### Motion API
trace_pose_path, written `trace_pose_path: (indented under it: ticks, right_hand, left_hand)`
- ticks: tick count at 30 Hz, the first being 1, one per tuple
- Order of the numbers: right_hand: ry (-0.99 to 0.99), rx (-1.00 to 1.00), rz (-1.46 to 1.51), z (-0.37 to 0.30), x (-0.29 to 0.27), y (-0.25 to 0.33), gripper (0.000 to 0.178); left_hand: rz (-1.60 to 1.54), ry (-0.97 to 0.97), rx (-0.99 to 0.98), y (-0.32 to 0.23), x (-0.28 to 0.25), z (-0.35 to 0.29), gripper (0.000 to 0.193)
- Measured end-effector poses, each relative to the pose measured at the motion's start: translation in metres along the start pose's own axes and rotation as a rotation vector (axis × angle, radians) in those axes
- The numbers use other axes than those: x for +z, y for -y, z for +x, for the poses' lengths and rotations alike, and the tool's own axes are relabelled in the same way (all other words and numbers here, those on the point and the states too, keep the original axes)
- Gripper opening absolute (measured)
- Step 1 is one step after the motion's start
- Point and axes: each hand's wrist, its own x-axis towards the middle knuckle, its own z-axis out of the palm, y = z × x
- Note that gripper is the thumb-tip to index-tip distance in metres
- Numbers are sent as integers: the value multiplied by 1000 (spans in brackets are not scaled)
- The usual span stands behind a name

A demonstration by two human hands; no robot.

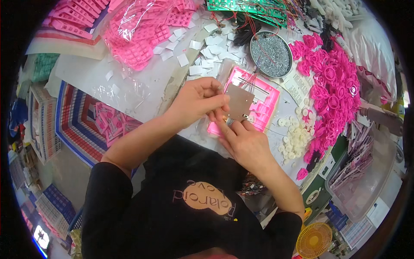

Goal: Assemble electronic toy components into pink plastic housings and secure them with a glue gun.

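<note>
A pink plastic housing (271, 97) lies open side up on the worktable, close in front of me. Over its left half sits a flat brown circuit board (239, 102), with thin wires running from its far edge. My left hand (200, 102) is closed at the board's left edge, its thumb reaching over that edge. From the near side my right hand (246, 140) meets it, fingers bent and index fingertip close to the left fingers. Something small and gold-coloured (224, 118) shows between the fingertips, too small to name. The fingers cover the housing's left side.
Beyond the housing stands a round metal dish of small screws (271, 54). Pink plastic rings (330, 95) and white round pieces (297, 134) are heaped at right. White square pieces (211, 52), bagged pink parts (138, 34) and green circuit boards (252, 11) lie along the far side.
</note>
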Motion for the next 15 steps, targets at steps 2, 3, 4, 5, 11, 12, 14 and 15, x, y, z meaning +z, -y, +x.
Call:
trace_pose_path:
  ticks: [2,3,4,5,11,12,14,15]
  right_hand:
    - [58,-36,45,-1,-3,-5,42]
    - [63,-51,75,-2,-5,-8,41]
    - [69,-66,104,-3,-6,-11,41]
    - [75,-64,117,-4,-6,-13,39]
    - [-2,-27,221,-8,-6,-15,31]
    - [-30,-20,249,-10,-3,-15,30]
    - [-84,-12,259,-14,4,-16,29]
    - [-112,-8,242,-15,8,-15,30]
  left_hand:
    - [-16,-16,9,1,4,1,12]
    - [0,-14,9,2,3,0,12]
    - [16,-12,9,3,3,0,12]
    - [32,-11,10,4,3,-1,12]
    - [622,-5,485,10,4,-16,8]
    - [705,14,567,9,5,-17,8]
    - [871,52,731,6,7,-18,11]
    - [871,57,727,6,8,-19,10]
